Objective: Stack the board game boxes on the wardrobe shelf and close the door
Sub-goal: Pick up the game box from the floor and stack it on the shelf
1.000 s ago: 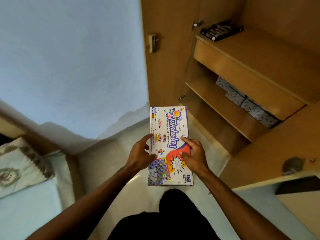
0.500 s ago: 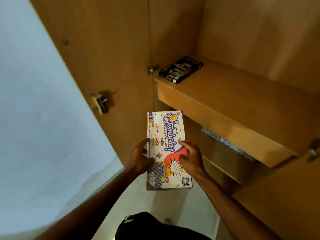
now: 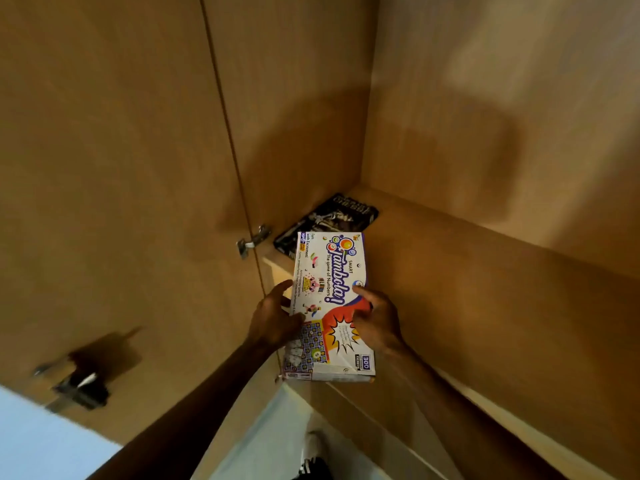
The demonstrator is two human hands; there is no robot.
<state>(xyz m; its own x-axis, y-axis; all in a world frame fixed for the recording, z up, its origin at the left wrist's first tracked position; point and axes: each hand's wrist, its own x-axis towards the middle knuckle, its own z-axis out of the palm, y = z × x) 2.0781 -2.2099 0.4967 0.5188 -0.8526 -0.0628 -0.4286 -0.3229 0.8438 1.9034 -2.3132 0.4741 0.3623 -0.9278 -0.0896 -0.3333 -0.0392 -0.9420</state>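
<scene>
I hold a white Tambola game box [image 3: 329,292] flat in both hands, its far end over the front edge of the wooden wardrobe shelf [image 3: 485,289]. My left hand [image 3: 273,317] grips its left edge, thumb on top. My right hand [image 3: 375,318] grips its right side, fingers on the lid. A black game box [image 3: 332,216] lies flat in the shelf's back left corner, just beyond the white box. The open wardrobe door [image 3: 104,202] stands to the left.
A metal hinge [image 3: 252,240] joins the door to the wardrobe side by the shelf's left end. A latch [image 3: 78,382] sticks out of the door's lower part. The wardrobe's back wall [image 3: 502,98] rises behind the shelf. Pale floor [image 3: 277,438] shows below.
My view has tilted up and closed in on the shelf. The white box has risen from in front of the lower shelves to the shelf's front edge, near the black box. Both hands keep their grip.
</scene>
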